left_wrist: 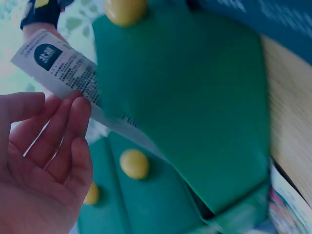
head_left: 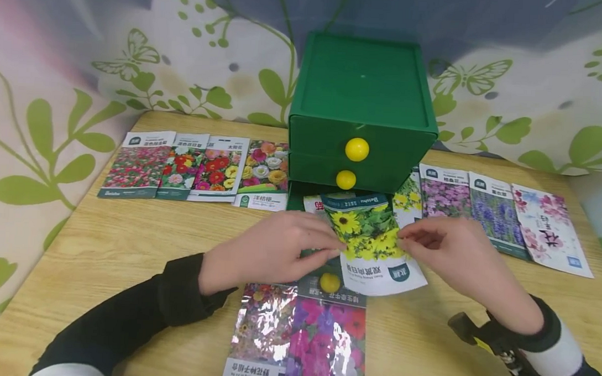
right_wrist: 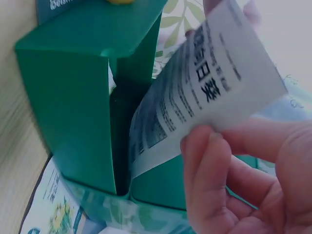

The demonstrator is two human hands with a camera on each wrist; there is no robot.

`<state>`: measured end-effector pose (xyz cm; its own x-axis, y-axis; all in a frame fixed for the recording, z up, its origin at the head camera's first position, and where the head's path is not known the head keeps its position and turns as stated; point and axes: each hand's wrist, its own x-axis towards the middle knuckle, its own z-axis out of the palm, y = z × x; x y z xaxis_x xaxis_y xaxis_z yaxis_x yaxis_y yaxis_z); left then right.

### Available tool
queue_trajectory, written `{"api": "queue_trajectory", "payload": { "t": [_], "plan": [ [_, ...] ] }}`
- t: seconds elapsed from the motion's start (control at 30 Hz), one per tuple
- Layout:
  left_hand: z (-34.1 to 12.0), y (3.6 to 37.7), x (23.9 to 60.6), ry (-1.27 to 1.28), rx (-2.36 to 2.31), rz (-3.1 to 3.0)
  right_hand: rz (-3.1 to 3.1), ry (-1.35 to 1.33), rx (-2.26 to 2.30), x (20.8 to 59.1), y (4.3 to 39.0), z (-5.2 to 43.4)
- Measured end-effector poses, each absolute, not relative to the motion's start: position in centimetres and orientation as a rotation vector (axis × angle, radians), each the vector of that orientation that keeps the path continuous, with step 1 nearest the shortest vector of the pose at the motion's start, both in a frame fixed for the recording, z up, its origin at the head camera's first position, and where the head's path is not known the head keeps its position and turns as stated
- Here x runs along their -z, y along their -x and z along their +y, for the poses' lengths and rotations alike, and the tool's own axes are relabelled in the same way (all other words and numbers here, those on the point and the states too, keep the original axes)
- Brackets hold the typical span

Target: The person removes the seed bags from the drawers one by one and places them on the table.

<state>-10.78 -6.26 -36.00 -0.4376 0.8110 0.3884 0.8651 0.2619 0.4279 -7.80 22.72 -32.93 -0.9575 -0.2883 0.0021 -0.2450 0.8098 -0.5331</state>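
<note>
Sunflower packet (head_left: 374,240), held over the middle of the worktop (head_left: 130,243) just in front of the green drawer box (head_left: 363,113). The left hand (head_left: 274,250) pinches the packet's left edge and the right hand (head_left: 453,251) pinches its right edge, so the packet lies between the two hands, printed face up, with its white label end toward the near edge. In the left wrist view the packet (left_wrist: 63,68) rests against the fingertips (left_wrist: 78,109) of the left hand (left_wrist: 39,165); in the right wrist view the fingers (right_wrist: 204,161) of the right hand (right_wrist: 253,180) curl round the packet's (right_wrist: 204,87) white back, close beside the box (right_wrist: 73,97). The box stands at the far edge, its two upper drawers closed, each with a yellow knob (head_left: 357,149); the bottom drawer (head_left: 301,193) is pulled out beneath the packet, and its knob (head_left: 330,282) shows below the left hand. A row of four packets (head_left: 192,165) lies on the far left of the worktop and a row of three (head_left: 499,217) on the far right, both well apart from the hands. Two glossy packets (head_left: 296,337) lie at the near edge, just beside the drawer front. Bare worktop lies to the left of the left forearm and along the near right corner.
</note>
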Motion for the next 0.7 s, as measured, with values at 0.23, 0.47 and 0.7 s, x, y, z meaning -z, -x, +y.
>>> {"api": "queue_trajectory", "payload": {
  "t": [0.23,0.47,0.7],
  "plan": [
    [-4.7,7.8,35.7,1.771,0.943,-2.438,2.776,0.363,0.828,33.6,4.6,25.2],
    [-3.9,5.3,36.5,2.006,0.959,-2.422,2.503,0.442,0.981,35.9,2.0,27.5],
    [-3.4,4.2,37.9,2.215,1.052,-2.475,2.282,0.646,1.056,37.8,0.2,29.0]
  ]
}}
